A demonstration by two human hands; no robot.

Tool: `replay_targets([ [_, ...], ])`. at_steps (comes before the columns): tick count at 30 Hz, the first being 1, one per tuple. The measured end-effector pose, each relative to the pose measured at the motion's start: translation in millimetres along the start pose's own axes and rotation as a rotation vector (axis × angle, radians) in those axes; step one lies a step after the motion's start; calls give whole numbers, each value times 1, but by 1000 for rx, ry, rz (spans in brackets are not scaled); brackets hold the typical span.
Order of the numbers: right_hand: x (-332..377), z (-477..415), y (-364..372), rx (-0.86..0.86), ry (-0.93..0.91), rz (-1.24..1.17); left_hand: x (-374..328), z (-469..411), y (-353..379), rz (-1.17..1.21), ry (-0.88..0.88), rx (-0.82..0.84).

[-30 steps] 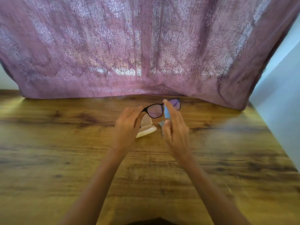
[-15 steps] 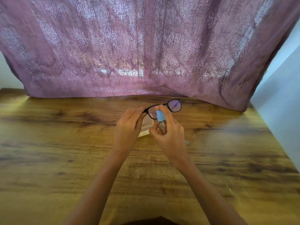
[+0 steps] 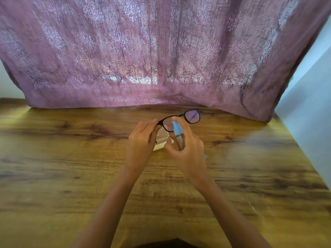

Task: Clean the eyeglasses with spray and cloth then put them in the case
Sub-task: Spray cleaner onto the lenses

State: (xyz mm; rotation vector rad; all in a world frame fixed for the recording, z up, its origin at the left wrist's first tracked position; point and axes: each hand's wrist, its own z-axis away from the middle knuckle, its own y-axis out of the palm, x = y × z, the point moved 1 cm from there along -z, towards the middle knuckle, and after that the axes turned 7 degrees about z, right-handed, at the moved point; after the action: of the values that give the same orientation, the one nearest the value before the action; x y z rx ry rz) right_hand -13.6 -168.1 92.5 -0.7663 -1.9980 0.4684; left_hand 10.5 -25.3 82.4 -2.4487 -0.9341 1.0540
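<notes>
- Forearms reach in from the near edge of the table [image 3: 71,167] and meet just past its middle.
- Right hand [image 3: 188,153] is wrapped round the spray bottle [image 3: 178,133], forefinger over the blue cap. A second ago those fingers were stretched out.
- Left hand [image 3: 141,140] pinches the left end of the eyeglasses [image 3: 192,116].
- Case [image 3: 162,140], white, lies open on the table under both hands, its inside mostly hidden.
- Eyeglasses are held above the table near the far edge, barely shifted. Their long axis runs left to right, front facing the person.
- Curtain [image 3: 161,51] hangs behind.
</notes>
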Motion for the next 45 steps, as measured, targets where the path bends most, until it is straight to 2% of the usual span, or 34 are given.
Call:
replay_targets([
  [4,-12,-5,-15,-77,40,15,2,3,1,16,-2,-15],
  [10,-32,-14,-30,-10,82,79,7,4,2,18,-2,-43],
  [14,-33,-20,-34,-23,105,21,9,4,3,14,5,-35],
  [17,-34,-25,-36,57,95,-46,9,4,2,9,2,-32],
  [20,-34,-27,-35,123,44,-3,7,4,2,13,13,-24],
  [26,-28,-22,-29,5,52,35,5,3,2,28,-1,-11],
  [30,-31,-25,-30,17,78,-53,6,3,1,25,-17,-6],
  [36,-34,-18,-27,3,75,20,6,4,3,34,-16,4],
  [42,-63,-22,-28,-178,215,-129,9,4,5,30,-25,-15],
  [45,-95,-21,-24,-197,358,-161,10,5,6,30,-32,-17],
])
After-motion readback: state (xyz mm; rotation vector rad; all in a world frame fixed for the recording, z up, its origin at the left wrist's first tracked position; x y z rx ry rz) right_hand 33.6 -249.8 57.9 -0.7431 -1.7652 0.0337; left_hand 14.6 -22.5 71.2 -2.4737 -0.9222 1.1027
